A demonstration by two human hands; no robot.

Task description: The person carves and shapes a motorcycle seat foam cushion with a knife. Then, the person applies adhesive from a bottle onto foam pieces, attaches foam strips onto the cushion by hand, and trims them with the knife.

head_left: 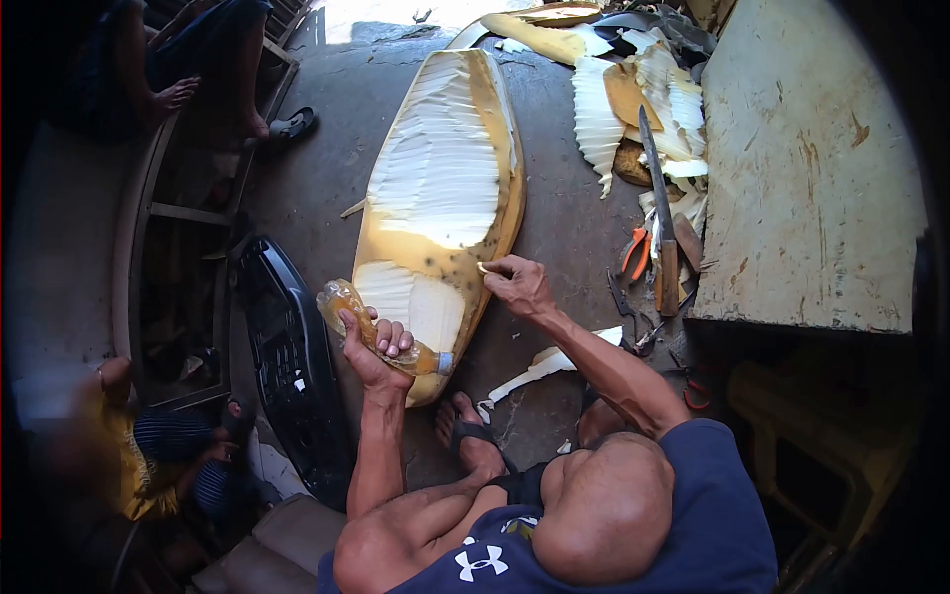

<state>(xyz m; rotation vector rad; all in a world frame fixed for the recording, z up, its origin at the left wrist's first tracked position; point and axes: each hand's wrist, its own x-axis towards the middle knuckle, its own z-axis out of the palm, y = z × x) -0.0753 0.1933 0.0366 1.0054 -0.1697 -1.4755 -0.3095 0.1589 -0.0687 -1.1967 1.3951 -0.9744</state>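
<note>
My left hand (374, 358) is wrapped round a clear plastic bottle (344, 305) of amber-coloured content. The bottle lies tilted in the grip, its pale cap (444, 363) pointing down to the right. My right hand (522, 287) is closed in a pinch on a small pale piece (483, 267), perhaps foam, near the right edge of a long foam seat pad (408, 230). Yellowed skin and dark spots show on the pad's middle; two white, ridged cut areas lie above and below. The bottle and left hand cover part of the pad's lower end.
A long-bladed knife (653, 163), orange-handled pliers (636, 253) and other tools lie right of the pad. Foam scraps (599, 119) are piled behind them, beside a worn board (811, 178). A black seat base (297, 366) lies at left. Other people sit along the left side.
</note>
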